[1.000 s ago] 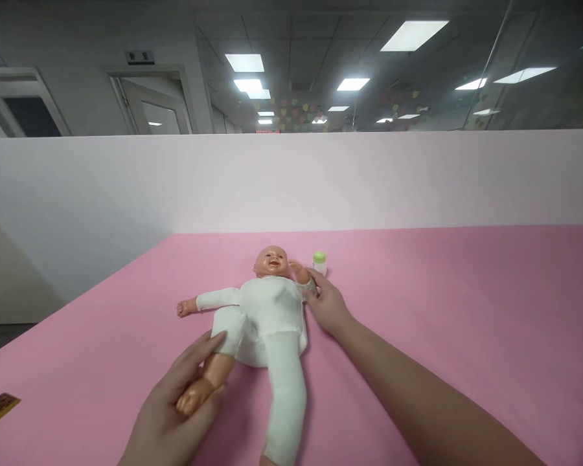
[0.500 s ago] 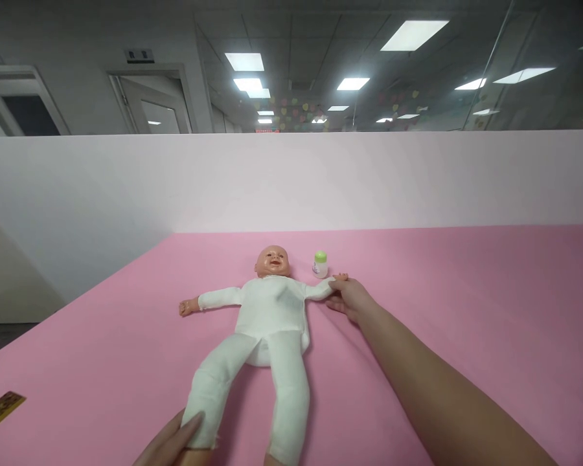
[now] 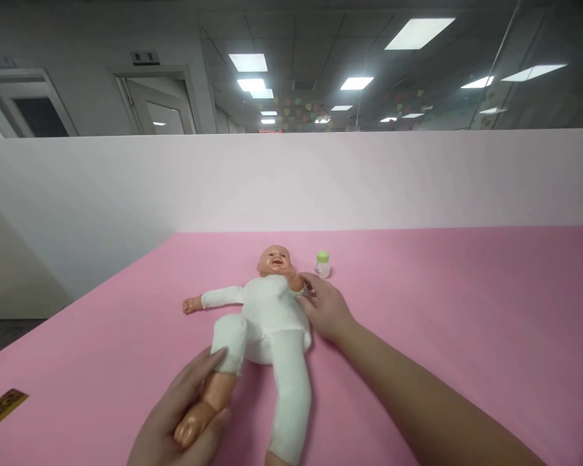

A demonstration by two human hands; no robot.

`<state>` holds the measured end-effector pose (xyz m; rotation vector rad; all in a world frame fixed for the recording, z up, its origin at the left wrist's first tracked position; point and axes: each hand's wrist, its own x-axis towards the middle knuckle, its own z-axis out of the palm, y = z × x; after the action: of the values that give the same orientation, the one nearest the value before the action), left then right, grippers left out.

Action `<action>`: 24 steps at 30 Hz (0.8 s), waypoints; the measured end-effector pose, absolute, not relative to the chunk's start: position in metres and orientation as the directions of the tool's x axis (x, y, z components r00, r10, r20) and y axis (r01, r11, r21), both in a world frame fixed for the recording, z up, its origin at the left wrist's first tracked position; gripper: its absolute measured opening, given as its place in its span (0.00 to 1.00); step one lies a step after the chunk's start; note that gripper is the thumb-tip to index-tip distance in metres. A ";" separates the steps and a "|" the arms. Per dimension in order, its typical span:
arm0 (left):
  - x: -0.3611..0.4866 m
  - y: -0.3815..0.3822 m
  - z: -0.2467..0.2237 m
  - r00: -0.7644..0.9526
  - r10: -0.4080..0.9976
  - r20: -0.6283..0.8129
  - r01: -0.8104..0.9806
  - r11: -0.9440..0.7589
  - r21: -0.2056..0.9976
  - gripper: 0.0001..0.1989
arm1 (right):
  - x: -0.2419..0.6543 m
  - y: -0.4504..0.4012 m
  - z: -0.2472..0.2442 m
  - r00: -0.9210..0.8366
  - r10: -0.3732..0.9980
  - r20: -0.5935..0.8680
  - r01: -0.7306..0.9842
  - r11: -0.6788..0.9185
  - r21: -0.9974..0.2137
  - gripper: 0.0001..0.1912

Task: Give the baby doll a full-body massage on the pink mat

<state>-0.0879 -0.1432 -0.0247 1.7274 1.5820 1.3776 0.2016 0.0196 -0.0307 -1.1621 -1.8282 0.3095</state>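
Note:
A baby doll (image 3: 274,304) with a white cloth body lies on its back on the pink table (image 3: 408,310), head toward the far wall. My left hand (image 3: 179,408) is closed around its lower leg on the left side, which is bent up at the knee; the bare plastic foot shows between my fingers and thumb. My right hand (image 3: 326,305) grips the doll's arm on the right side near the wrist, holding it folded over the upper chest. The other arm and the other leg lie stretched out on the table.
A small bottle (image 3: 322,265) with a green cap stands beyond my right hand, beside the doll's head. A white partition (image 3: 291,181) closes off the table's far side. A yellow and black label (image 3: 4,406) lies at the near left.
My right hand has brought the doll's arm inward from outstretched to across the chest. My left hand has pushed the leg up, bending its knee and raising the foot.

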 end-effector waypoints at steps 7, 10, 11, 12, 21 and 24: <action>-0.068 -0.073 0.005 -0.110 0.970 0.215 0.465 -0.141 0.874 0.37 | 0.194 0.026 -0.045 -0.427 0.581 0.693 0.725 0.678 -0.122 0.21; -0.066 -0.053 0.003 -0.094 0.984 0.151 0.386 -0.104 0.917 0.40 | 0.195 0.026 -0.046 -0.463 0.574 0.675 0.722 0.686 -0.088 0.20; -0.067 -0.049 0.001 -0.099 0.985 0.139 0.365 -0.094 0.926 0.40 | 0.195 0.025 -0.045 -0.474 0.578 0.665 0.718 0.691 -0.089 0.20; -0.069 -0.048 -0.001 -0.104 0.986 0.131 0.355 -0.086 0.931 0.40 | 0.195 0.024 -0.043 -0.481 0.584 0.654 0.713 0.694 -0.095 0.20; -0.084 -0.084 -0.011 -0.184 0.964 0.191 0.459 -0.088 0.884 0.37 | 0.204 0.021 -0.030 -0.222 0.826 0.519 0.638 0.525 -0.563 0.18; -0.098 -0.111 -0.026 -0.193 0.961 0.196 0.423 -0.099 0.901 0.36 | 0.227 0.032 -0.029 0.033 0.915 0.401 0.510 0.330 -0.794 0.15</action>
<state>-0.0977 -0.1113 -0.0260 1.5220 1.6295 1.2731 0.2268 0.0316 -0.0290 -1.3149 -1.6180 0.5204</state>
